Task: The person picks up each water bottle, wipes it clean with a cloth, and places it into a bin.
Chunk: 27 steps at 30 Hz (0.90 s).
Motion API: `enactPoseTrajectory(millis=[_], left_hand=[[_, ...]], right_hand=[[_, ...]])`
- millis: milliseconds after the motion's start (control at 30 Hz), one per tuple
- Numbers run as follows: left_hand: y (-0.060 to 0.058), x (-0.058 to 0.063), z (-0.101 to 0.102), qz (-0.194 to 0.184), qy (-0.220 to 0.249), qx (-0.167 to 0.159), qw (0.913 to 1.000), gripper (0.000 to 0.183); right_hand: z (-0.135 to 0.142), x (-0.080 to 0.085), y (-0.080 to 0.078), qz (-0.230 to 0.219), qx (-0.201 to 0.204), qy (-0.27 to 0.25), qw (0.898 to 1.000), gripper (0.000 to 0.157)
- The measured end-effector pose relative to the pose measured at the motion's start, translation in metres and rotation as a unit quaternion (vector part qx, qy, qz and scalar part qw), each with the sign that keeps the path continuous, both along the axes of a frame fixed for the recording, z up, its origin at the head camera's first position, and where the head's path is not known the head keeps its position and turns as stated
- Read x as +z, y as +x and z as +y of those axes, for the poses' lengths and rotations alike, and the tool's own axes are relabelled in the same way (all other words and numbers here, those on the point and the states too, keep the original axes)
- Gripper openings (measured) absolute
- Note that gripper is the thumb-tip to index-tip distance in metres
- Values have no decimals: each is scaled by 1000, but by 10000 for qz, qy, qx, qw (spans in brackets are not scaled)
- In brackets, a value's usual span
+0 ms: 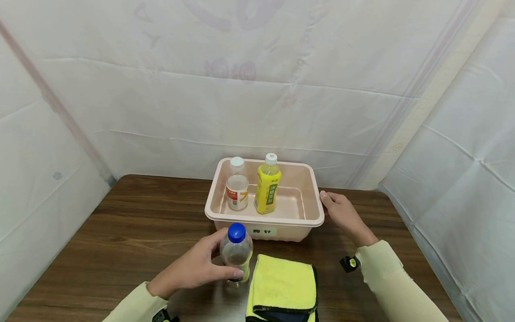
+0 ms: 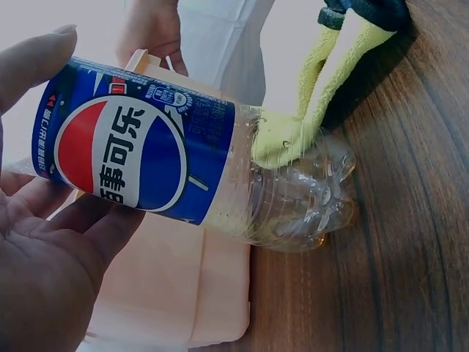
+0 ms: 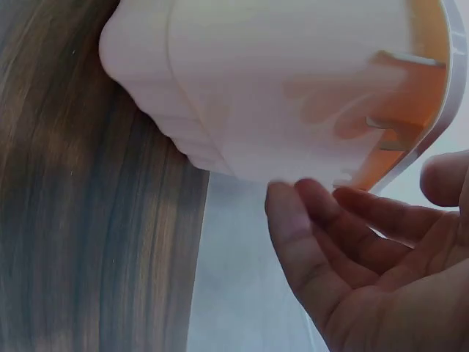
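Note:
My left hand (image 1: pixel 201 264) grips a clear Pepsi bottle (image 2: pixel 242 161) round its blue label. The bottle stands nearly upright, its blue cap (image 1: pixel 236 232) on, just in front of a pink plastic bin (image 1: pixel 263 220). At the bin's right end, my right hand (image 1: pixel 342 214) holds the rim, thumb over the edge and fingers underneath. Inside the bin stand a bottle with a white cap and red-and-white label (image 1: pixel 237 190) and a yellow-labelled drink bottle (image 1: pixel 267 188), also white-capped.
A folded yellow towel (image 1: pixel 285 281) with dark edging lies right of the Pepsi bottle. The bin's front carries a small paper label (image 1: pixel 261 230). White sheeting (image 1: pixel 241 107) rises behind the brown wooden table (image 1: pixel 132 228) and along both sides.

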<state>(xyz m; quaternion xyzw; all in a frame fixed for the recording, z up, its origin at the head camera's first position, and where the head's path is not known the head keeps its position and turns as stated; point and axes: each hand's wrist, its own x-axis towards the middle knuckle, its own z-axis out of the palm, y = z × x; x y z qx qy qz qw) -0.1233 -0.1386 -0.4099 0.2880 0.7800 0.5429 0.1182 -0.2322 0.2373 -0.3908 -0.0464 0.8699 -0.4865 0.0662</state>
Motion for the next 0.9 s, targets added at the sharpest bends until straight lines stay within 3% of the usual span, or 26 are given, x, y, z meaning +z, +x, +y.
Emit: enactPoseTrajectory(millis=[233, 533, 900], left_hand=[[1, -1, -2, -4, 7, -11, 10000, 63], [2, 0, -2, -15, -10, -27, 10000, 65], [1, -2, -3, 30, -73, 32, 10000, 64]], right_hand=[[0, 3, 9, 462, 87, 922, 9946, 61], [-6, 3, 16, 1360, 383, 1423, 9797, 58], [-3, -1, 30, 1611, 524, 2060, 9638, 63]])
